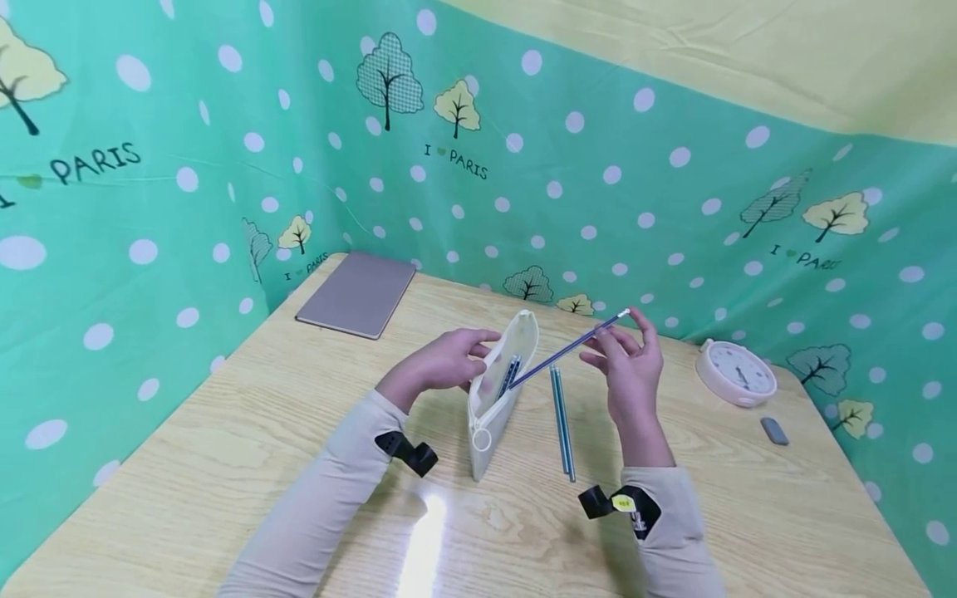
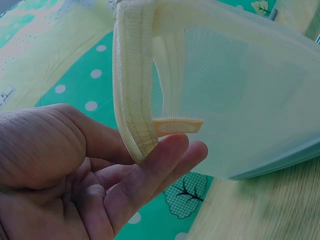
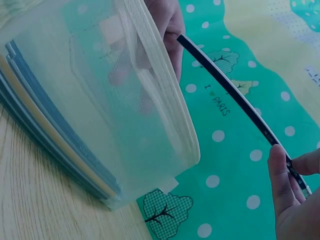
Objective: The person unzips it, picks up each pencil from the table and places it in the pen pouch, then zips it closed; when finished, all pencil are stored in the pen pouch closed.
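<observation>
A pale, see-through mesh pouch [image 1: 527, 339] with a ring on its zip stands with its mouth open. My left hand [image 1: 451, 359] pinches the pouch's rim beside a small yellow tag [image 2: 182, 126]. Several pencils [image 3: 55, 132] lie along the bottom inside, seen through the mesh. My right hand [image 1: 631, 370] pinches a dark striped pencil [image 1: 561, 355] near its white end. That pencil slants down to the left, its far tip at the pouch's mouth; in the right wrist view the tip appears just beside the rim. Blue-green pencils [image 1: 562, 423] lie on the table between the hands.
A grey-mauve notebook [image 1: 359, 295] lies at the table's back left. On the right are a round white clock [image 1: 736, 374] and a small grey oblong item [image 1: 774, 431]. A green dotted curtain [image 1: 583, 191] hangs behind the wooden table [image 1: 247, 440].
</observation>
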Motion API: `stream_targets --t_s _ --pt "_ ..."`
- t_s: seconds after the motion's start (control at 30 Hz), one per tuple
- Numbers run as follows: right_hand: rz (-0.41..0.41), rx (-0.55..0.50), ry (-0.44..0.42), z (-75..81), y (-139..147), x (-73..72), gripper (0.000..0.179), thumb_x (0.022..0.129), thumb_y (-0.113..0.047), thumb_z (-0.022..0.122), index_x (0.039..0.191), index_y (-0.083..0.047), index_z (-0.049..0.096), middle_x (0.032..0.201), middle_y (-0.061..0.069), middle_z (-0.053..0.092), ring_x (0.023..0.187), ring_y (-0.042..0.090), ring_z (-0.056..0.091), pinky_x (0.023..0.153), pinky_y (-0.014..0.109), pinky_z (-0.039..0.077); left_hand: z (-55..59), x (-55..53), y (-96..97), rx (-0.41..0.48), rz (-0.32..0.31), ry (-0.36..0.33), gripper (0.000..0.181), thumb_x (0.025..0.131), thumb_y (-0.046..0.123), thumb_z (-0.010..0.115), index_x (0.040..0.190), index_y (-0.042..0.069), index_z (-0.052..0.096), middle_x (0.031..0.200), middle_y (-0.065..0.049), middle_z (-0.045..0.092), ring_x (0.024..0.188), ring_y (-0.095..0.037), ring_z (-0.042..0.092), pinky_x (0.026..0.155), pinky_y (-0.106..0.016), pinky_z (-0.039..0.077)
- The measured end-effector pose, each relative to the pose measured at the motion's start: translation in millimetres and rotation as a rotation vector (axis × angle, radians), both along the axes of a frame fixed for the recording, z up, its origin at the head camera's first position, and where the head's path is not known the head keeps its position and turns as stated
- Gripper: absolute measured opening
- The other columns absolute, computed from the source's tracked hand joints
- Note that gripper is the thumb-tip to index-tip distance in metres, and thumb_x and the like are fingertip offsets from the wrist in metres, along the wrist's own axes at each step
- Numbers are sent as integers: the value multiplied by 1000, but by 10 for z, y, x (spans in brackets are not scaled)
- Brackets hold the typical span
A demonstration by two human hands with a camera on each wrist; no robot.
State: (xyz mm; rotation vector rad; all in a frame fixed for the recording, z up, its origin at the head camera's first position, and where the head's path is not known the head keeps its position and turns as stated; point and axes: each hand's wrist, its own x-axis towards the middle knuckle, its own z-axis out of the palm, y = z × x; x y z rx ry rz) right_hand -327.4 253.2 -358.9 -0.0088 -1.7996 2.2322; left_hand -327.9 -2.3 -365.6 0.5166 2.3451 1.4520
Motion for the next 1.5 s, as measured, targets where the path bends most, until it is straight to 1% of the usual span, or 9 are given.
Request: stream_targets --t_s 0.23,0.37,0.47,0.63,0.93,1.2,1.5 --pt "-20 -8 27 23 -59 12 62 101 3 58 156 -10 34 90 -5 68 77 10 74 69 24 64 17 -8 8 -1 -1 1 62 98 -6 47 158 -5 33 142 -30 58 106 -34 73 75 -35 66" --pt "-13 21 28 0 -143 24 64 100 6 58 157 -11 34 91 -5 66 77 10 74 69 26 65 32 -5 8 1 0 -2 62 98 -7 47 158 -5 33 142 -30 57 109 -35 72 75 -36 66" --pt "6 59 28 -28 -220 38 66 99 7 59 157 -13 35 93 -4 66 78 10 73 68 27 65 34 -7 7 5 0 -1 62 98 -7 47 158 -5 32 143 -31 57 110 -35 71 75 -36 66" --pt "54 116 43 -70 -328 77 68 98 8 60 158 -14 36 97 1 63 79 11 73 65 28 65 26 -14 6 10 -4 10 62 97 -7 47 158 -6 32 142 -31 57 111 -36 71 74 -36 66" --pt "128 158 62 -109 -425 107 64 97 11 58 155 -6 37 96 2 61 75 10 73 61 25 63 15 -23 11 10 -8 21 63 96 -7 47 157 -7 33 140 -32 58 113 -37 70 74 -36 66" --pt "190 203 66 -125 -473 142 65 96 12 59 155 -7 38 100 7 61 74 10 72 59 25 62 12 -18 14 16 -7 18 64 95 -7 48 157 -7 33 140 -32 58 111 -37 71 74 -37 66" --pt "212 292 45 -168 -490 138 66 96 10 61 156 -9 41 105 14 63 73 9 71 57 25 62 21 -17 19 7 -14 17 63 96 -7 49 157 -7 34 140 -32 59 114 -38 69 74 -37 66"
